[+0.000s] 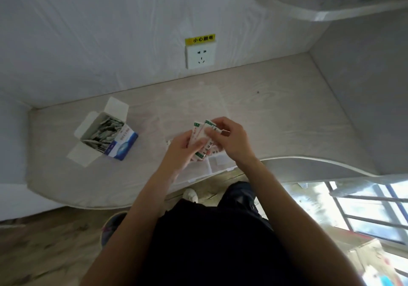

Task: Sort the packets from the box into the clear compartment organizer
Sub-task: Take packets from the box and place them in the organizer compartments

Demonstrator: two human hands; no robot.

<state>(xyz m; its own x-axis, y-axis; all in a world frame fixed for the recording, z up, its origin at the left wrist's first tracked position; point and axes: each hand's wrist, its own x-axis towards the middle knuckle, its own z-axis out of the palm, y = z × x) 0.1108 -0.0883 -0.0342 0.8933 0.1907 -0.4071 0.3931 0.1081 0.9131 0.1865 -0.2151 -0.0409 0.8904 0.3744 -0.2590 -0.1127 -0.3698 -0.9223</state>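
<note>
Nearest, above the desk's curved front edge, both hands meet over the clear compartment organizer, a transparent plastic tray whose far part is hard to trace against the pale wood-grain top. The left hand has its grip curled round a fanned stack of packets, flat white paper sleeves with green bands and red print too blurred to read. The right hand pinches the top packet of that fan with thumb and fingertips. Further left stands the box, white card with a blue printed side, flaps open, full of loose greyish packets. Farthest, on the white wall, a socket sits under a yellow label reading 小心触电
</note>
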